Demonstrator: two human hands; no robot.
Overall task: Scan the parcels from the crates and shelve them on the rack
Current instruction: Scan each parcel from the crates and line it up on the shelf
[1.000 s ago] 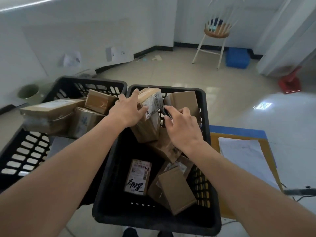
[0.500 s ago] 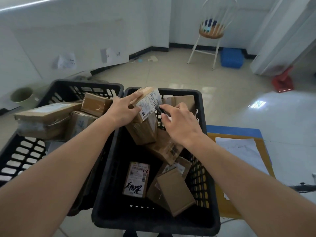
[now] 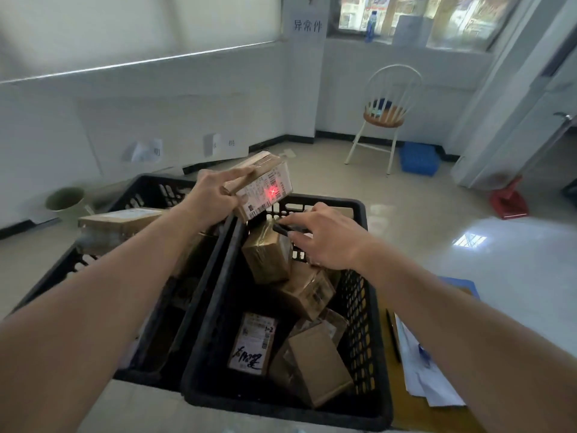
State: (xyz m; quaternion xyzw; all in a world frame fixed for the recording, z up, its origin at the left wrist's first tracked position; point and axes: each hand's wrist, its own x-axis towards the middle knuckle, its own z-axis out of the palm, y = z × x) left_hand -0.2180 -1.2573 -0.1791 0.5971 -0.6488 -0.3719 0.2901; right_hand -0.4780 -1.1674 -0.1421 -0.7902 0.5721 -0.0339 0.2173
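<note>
From the head camera, two black plastic crates sit side by side at the centre of the picture. The right crate [image 3: 365,307] holds a loose heap of brown cardboard parcels, one flat at 6 o'clock with a white label and black handwriting [image 3: 252,344]. The left crate [image 3: 150,189] at 9 o'clock carries more parcels, mostly hidden behind the forearm.

The left hand [image 3: 212,195] holds a small parcel [image 3: 262,185] lifted above the far rim of the right crate, at 12 o'clock from the heap; its fingers curl round the parcel's left end, thumb underneath. The parcel's white barcode label faces the camera and a red light spot glows on it. The right hand [image 3: 324,235] hovers just right of and below the parcel, its fingers curled on a small dark scanner [image 3: 282,229] that points toward the label.

At 4 o'clock a tan bench [image 3: 402,410] with a blue edge carries white papers [image 3: 418,376] beside the right crate. The floor [image 3: 437,220] is pale glossy tile with a bright window reflection at 3 o'clock. A white wire-back chair [image 3: 385,117] with a wooden seat stands at 1 o'clock against the white wall, a blue bin [image 3: 418,158] just right of it and a red dustpan [image 3: 507,203] at 2 o'clock. A green bucket [image 3: 65,200] sits at 10 o'clock by the wall. A paper sign with Chinese characters [image 3: 307,25] hangs at 12 o'clock beside a window.
</note>
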